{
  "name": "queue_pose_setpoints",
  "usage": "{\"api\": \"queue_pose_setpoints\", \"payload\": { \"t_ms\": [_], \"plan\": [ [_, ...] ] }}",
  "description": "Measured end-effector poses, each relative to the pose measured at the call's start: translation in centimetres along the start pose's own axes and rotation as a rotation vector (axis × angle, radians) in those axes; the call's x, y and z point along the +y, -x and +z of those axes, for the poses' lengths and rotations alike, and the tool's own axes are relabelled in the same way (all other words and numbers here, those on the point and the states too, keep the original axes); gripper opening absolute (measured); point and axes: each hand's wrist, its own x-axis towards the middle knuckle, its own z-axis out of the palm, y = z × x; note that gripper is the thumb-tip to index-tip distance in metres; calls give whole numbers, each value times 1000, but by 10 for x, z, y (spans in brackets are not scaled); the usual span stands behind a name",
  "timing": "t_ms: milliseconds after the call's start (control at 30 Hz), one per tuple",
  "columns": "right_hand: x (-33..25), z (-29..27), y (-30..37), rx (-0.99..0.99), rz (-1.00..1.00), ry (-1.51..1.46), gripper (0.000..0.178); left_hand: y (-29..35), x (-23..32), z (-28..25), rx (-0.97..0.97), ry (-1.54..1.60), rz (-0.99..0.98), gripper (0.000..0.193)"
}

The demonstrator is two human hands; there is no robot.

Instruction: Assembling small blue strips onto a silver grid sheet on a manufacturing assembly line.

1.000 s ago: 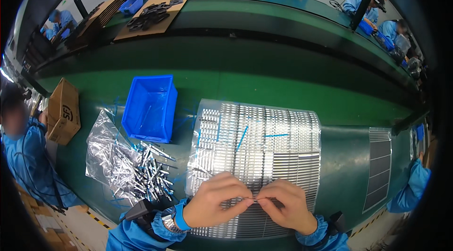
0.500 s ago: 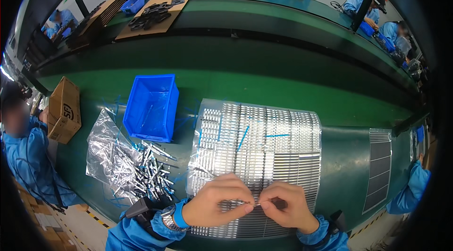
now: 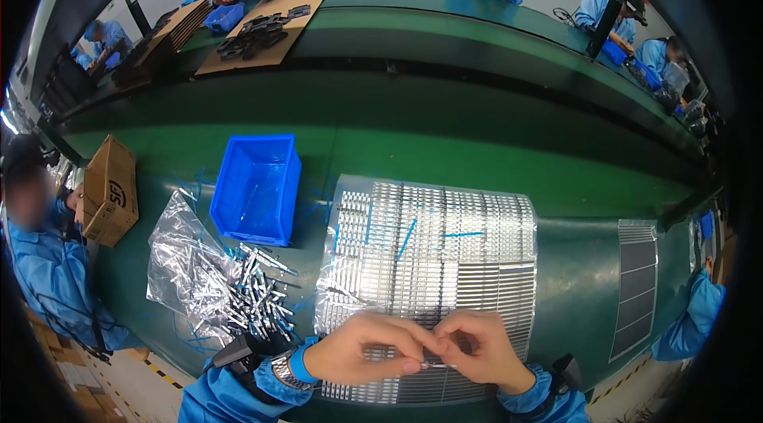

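Fingers (image 3: 410, 366) of the left hand (image 3: 356, 351) and the right hand (image 3: 483, 350) are held close together, and a small thin strip (image 3: 431, 365) is pinched narrowly between their tips, partly hidden by them. Beneath and beyond the fingers, a sheet of silvery strips (image 3: 409, 276) is spread on the green worktop (image 3: 576, 280); two blue slivers (image 3: 463, 234) are laid on it, farther out. To the left of the fingers, a heap of loose silvery pieces (image 3: 262, 296) is piled, touching a clear plastic bag (image 3: 176, 236). Beyond that heap, a blue bin (image 3: 254, 192) is placed. Well apart, to the right of the fingers, a dark panelled sheet (image 3: 636, 288) is laid.
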Motion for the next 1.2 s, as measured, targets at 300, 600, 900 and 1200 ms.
{"api": "queue_pose_setpoints", "payload": {
  "t_ms": [300, 600, 900, 1200],
  "plan": [
    [-7, 10, 2, 328, -206, 223, 12, 9, -6, 1, 165, -16, -94, 2],
    [-9, 10, -5, 332, -386, 524, 19, 9, -5, -5, 162, -60, -122, 3],
    [1, 0, 1, 711, -443, 424, 14, 40, 79, -42, 959, -916, 538, 2],
    [2, 1, 7, 596, -305, 328, 11, 18, 89, -61, 1051, -1676, 15, 15]
  ]
}}
